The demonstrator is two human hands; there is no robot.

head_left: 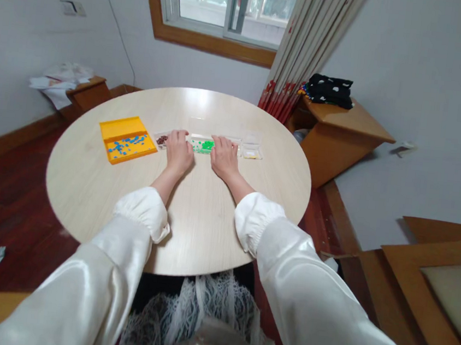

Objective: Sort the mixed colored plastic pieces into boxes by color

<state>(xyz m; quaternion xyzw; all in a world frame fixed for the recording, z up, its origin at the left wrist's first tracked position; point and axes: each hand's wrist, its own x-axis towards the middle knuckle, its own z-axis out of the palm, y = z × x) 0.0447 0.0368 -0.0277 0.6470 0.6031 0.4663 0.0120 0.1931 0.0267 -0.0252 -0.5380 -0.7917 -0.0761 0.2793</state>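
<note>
A row of clear plastic boxes lies across the round table. My left hand [180,153] curls its fingers over the boxes between the dark brown pieces [162,140] and the green pieces. My right hand [224,158] bends over the other end of the clear plastic box [196,149], which has green pieces [207,146] in it. Both hands seem to grip this box by its ends; the fingertips are partly hidden. Right of my right hand sits a small clear case [251,151] with something white and yellow inside.
A yellow box [127,142] with its lid raised holds several blue pieces, at the left of the round table [204,219]. A wooden cabinet [342,124] bearing a folded black cloth [330,90] stands behind at right. A wooden chair [412,279] is at the right.
</note>
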